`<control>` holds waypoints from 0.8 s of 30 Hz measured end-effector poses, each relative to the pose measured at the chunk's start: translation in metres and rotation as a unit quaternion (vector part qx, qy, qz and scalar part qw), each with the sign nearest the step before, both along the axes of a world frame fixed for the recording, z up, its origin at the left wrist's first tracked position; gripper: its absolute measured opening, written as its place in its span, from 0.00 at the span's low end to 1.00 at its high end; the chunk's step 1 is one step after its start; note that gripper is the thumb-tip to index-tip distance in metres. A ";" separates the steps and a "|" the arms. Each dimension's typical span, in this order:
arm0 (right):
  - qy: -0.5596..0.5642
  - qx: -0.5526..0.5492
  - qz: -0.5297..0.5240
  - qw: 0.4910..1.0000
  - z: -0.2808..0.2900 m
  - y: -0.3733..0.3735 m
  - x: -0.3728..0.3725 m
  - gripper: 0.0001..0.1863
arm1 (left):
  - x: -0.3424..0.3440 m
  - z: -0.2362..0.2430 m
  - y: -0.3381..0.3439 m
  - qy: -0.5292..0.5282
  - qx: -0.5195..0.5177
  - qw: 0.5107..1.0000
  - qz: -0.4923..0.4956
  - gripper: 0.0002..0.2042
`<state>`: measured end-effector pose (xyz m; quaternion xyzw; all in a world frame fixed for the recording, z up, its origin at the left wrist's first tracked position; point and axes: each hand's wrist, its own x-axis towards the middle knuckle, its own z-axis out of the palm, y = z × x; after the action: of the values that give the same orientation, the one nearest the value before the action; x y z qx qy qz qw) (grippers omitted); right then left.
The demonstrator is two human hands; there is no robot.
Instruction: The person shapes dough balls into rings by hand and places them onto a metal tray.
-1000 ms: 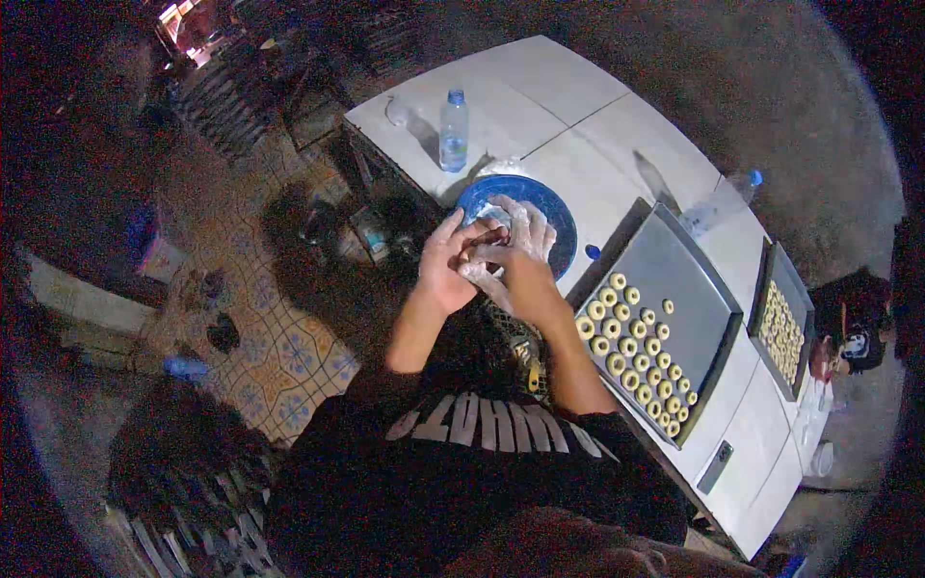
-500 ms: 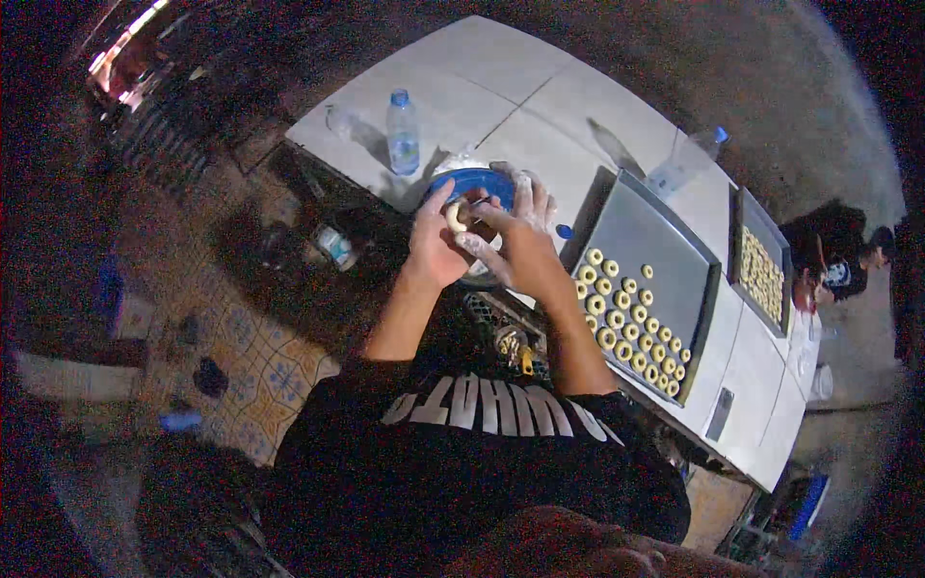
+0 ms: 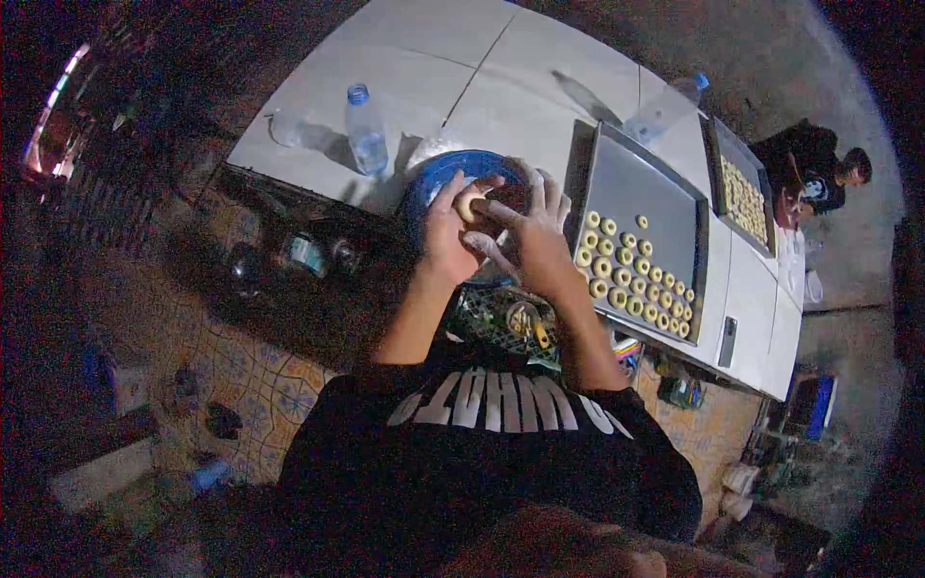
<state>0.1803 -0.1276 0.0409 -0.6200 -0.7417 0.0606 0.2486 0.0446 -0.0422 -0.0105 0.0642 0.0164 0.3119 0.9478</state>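
A small ring of pale dough [image 3: 469, 206] rests against the fingers of my left hand [image 3: 445, 236], which is curled round it. My right hand [image 3: 540, 229], dusted white, has its index fingertip at the ring's hole. Its thumb and other fingers are spread apart. Both hands are over a blue basin [image 3: 416, 197], whose contents are mostly hidden by them. To the right, a metal baking tray [image 3: 644, 178] carries rows of similar dough rings [image 3: 621, 273] on its nearer part.
A clear plastic bottle [image 3: 365, 133] stands left of the basin, and another bottle [image 3: 665, 111] is beyond the tray. A second filled tray [image 3: 742, 188] lies farther right, near another person [image 3: 809, 169]. A phone [image 3: 728, 342] lies by the table's near edge; a dark crate [image 3: 482, 318] is below.
The view has shifted, so the table and trays appear higher and tilted differently. The dough ring stays in my left hand, with my right fingers still at it.
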 end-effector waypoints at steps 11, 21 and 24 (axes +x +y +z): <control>-0.083 0.025 0.030 0.996 -0.009 -0.024 0.027 0.25 | 0.029 -0.022 -0.038 0.053 -0.042 0.998 0.007 0.25; 0.061 0.053 0.020 0.997 -0.002 -0.075 0.095 0.23 | 0.091 -0.011 -0.093 0.026 -0.016 0.998 0.047 0.26; 0.063 0.093 -0.013 0.994 -0.009 -0.098 0.121 0.19 | 0.117 -0.011 -0.106 0.025 -0.013 0.999 0.028 0.25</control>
<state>0.3013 -0.2261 0.0323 -0.5991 -0.7188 0.0269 0.3517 0.1620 -0.1483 -0.0215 0.0596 0.0459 0.3361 0.9388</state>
